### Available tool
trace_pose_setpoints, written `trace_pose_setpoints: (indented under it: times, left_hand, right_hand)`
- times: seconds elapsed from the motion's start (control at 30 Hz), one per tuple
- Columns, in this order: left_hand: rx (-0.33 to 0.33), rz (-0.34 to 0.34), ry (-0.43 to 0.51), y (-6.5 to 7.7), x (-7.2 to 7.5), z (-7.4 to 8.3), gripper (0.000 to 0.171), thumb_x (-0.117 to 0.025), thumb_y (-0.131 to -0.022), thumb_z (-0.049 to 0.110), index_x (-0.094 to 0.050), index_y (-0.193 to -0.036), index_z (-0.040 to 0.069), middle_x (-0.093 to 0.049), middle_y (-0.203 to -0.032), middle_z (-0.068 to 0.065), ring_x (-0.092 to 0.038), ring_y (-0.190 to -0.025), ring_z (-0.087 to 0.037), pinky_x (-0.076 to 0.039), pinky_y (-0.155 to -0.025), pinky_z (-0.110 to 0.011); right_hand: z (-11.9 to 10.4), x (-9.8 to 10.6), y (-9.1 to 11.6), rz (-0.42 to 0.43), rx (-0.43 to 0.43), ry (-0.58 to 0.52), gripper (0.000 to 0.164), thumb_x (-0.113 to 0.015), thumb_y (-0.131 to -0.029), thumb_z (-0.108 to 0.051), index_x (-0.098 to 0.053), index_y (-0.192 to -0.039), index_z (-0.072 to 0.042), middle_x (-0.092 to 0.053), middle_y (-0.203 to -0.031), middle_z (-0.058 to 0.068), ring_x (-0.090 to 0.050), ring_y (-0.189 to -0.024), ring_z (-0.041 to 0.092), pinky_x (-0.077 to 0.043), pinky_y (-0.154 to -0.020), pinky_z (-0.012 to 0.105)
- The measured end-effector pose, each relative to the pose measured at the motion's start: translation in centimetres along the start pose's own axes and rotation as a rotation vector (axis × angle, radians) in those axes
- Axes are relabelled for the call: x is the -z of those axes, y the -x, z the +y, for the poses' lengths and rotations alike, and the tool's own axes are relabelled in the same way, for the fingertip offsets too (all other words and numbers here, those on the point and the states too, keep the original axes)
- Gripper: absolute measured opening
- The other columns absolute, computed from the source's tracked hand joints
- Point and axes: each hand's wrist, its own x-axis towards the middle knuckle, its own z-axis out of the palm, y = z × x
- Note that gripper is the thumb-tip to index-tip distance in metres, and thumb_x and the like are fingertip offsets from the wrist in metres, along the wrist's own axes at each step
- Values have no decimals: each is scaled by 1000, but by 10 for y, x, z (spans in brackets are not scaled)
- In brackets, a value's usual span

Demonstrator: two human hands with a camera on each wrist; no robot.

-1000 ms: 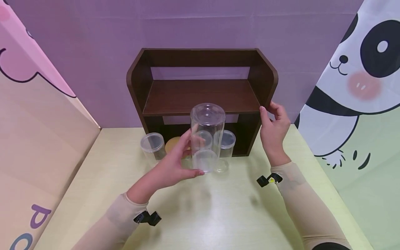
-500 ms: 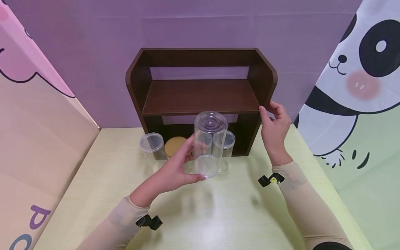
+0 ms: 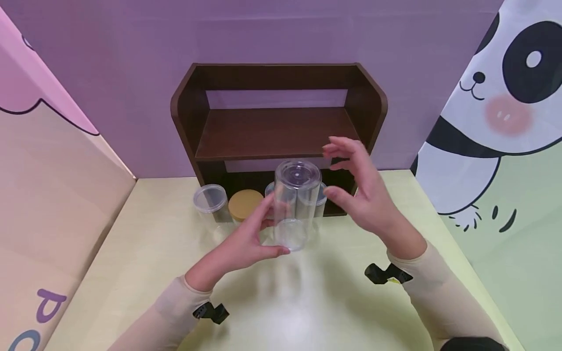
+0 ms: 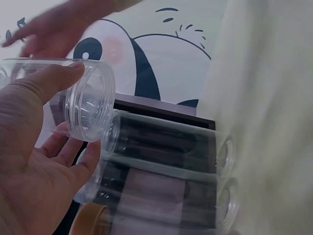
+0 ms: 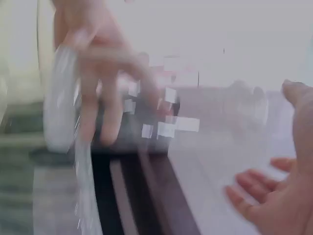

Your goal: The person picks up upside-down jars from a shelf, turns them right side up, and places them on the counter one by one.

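In the head view, my left hand (image 3: 246,246) grips a tall clear plastic jar (image 3: 298,207) in front of the shelf. The jar is upside down, its ringed base on top, and its lid end sits low by my thumb. The left wrist view shows the thumb and fingers curled round the jar's lid end (image 4: 90,105). My right hand (image 3: 364,190) is just right of the jar, fingers spread and relaxed, touching nothing. The right wrist view is blurred, but a gap shows between the right hand (image 5: 274,196) and the jar.
Behind stands a dark brown two-tier shelf (image 3: 276,131). Along its front are a jar with a clear lid (image 3: 210,199), one with a tan lid (image 3: 246,204) and further clear jars, partly hidden. A purple backdrop (image 3: 281,29) hangs behind the pale table (image 3: 145,273).
My right hand has let go of the shelf's right side and moved left towards the jar. My left hand has lowered the jar slightly and shifted it a little right.
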Motion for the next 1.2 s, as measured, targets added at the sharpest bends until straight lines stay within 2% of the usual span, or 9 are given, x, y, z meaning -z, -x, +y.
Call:
trace_pose_setpoints:
  times: [0.1, 0.2, 0.27, 0.37, 0.5, 0.67, 0.9, 1.07, 1.2]
  left_hand:
    - [15, -9, 9, 0, -2, -3, 123, -96, -84, 1, -20, -176, 27, -53, -155, -11, -56, -144, -29, -47, -123, -44]
    - [29, -13, 11, 0, -4, -5, 124, -97, -83, 2, -19, -176, 28, -52, -156, -10, -55, -145, -28, -47, -123, -45]
    - [31, -12, 10, 0, -6, -6, 125, -97, -83, 1, -19, -176, 28, -51, -156, -9, -56, -145, -28, -48, -123, -45]
    - [33, -7, 1, -1, -7, -7, 124, -98, -82, 1, -20, -176, 27, -51, -156, -7, -56, -145, -27, -49, -122, -44]
    - [39, -6, -3, -1, -7, -8, 121, -97, -82, 1, -23, -175, 26, -50, -156, -6, -56, -145, -25, -49, -121, -43]
    - [87, -29, -14, 1, -9, -11, 113, -98, -83, 7, -30, -171, 29, -51, -158, 1, -53, -147, -20, -48, -123, -46]
    - [138, -78, -17, 3, -12, -16, 117, -97, -86, 11, -24, -175, 31, -52, -163, 3, -52, -150, -20, -45, -124, -52]
    - [158, -68, -28, 3, -12, -17, 102, -95, -88, 10, -36, -170, 25, -56, -160, 2, -55, -147, -23, -46, -124, -52]
    - [157, -56, -39, 5, -9, -16, 92, -94, -89, 9, -44, -165, 22, -59, -157, 2, -58, -143, -23, -48, -123, -50]
  right_hand:
    - [-15, -11, -7, -185, -74, 10, 85, -80, -101, -52, -43, -166, -10, -56, -153, 8, -55, -140, 26, -52, -111, 37]
    - [-22, -19, -12, -236, -113, 42, 70, -86, -99, -27, -54, -159, -9, -61, -147, 4, -60, -132, 20, -55, -109, 36]
    - [-24, -22, -14, -230, -127, 47, 62, -88, -95, -11, -61, -151, -6, -64, -141, 3, -64, -125, 18, -58, -106, 35]
    - [-24, -23, -16, -215, -139, 38, 53, -88, -93, -5, -68, -142, -4, -66, -137, 3, -67, -119, 17, -61, -101, 33]
    - [-23, -24, -17, -213, -144, 20, 51, -88, -93, -5, -70, -140, -3, -66, -136, 3, -66, -119, 17, -62, -98, 34]
    - [-21, -25, -18, -210, -143, 3, 50, -88, -93, -3, -71, -139, -4, -67, -135, 3, -67, -119, 18, -62, -99, 34]
    - [-23, -23, -19, -205, -125, -16, 51, -88, -92, -4, -71, -140, -5, -67, -136, 2, -67, -122, 19, -61, -102, 37]
    - [-24, -21, -18, -217, -130, -6, 52, -88, -92, -4, -71, -141, -5, -66, -137, 3, -66, -123, 19, -60, -106, 41]
    - [-21, -16, -16, -223, -136, -10, 53, -87, -92, 0, -70, -142, -4, -66, -139, 4, -66, -124, 19, -59, -108, 38]
